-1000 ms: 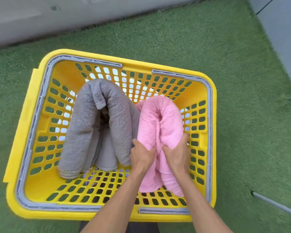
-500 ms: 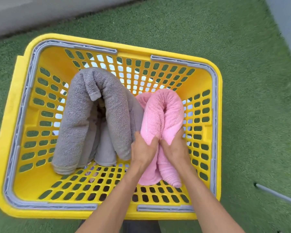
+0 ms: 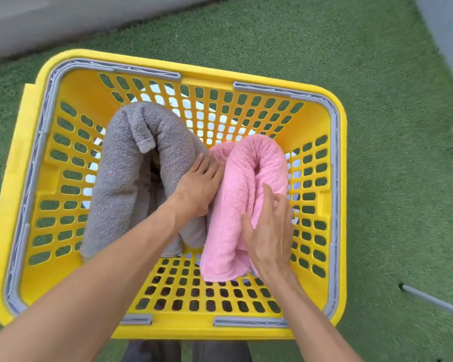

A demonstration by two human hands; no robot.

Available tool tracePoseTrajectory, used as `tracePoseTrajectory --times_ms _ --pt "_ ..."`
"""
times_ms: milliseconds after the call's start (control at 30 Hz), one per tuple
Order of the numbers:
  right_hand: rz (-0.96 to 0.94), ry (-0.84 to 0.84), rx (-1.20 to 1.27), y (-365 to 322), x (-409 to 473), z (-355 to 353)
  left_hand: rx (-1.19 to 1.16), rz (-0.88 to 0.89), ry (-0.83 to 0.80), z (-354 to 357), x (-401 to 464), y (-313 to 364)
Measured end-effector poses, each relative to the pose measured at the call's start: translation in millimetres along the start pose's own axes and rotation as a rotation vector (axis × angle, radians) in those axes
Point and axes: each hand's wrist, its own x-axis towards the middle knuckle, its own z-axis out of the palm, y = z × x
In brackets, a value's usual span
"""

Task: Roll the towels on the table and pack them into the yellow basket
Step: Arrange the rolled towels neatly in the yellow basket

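Pink towel (image 3: 242,202) beside grey towel (image 3: 131,178) in yellow basket (image 3: 322,121), both hands' grip spread, flat on towels.

Both hands have let go of the pink towel (image 3: 242,199): left hand (image 3: 198,185) flat, right hand (image 3: 268,231) lifted.

Two towels, one grey towel (image 3: 120,178) and one pink towel (image 3: 236,205), one yellow basket (image 3: 319,118).

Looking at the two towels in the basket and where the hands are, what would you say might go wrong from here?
1. The pink towel is bent into a loose arch; with the right hand open over it, it may spring apart.
2. The left hand is wedged between the pink and grey towel; withdrawing it might drag either roll open.
3. A loose corner on the grey towel suggests it could unroll.
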Motion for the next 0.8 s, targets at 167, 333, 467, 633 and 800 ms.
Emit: tracePoseTrajectory --times_ms 167,333,467,633,800 --pt "0.136 -0.281 0.223 -25 -5 30 0.225 0.11 -0.111 -12 6 -11" --pt "0.123 -0.211 0.229 -21 6 44 0.276 0.284 -0.06 -8 2 -35" --pt "0.086 -0.205 0.347 -6 8 40 0.429 0.385 -0.25 -11 -17 -68" --pt "-0.012 -0.3 0.316 -11 0 47 0.319 0.23 -0.387 -9 -25 -47" --pt "-0.024 -0.124 0.229 -4 5 31 -0.953 -0.309 -0.057 18 -16 28"
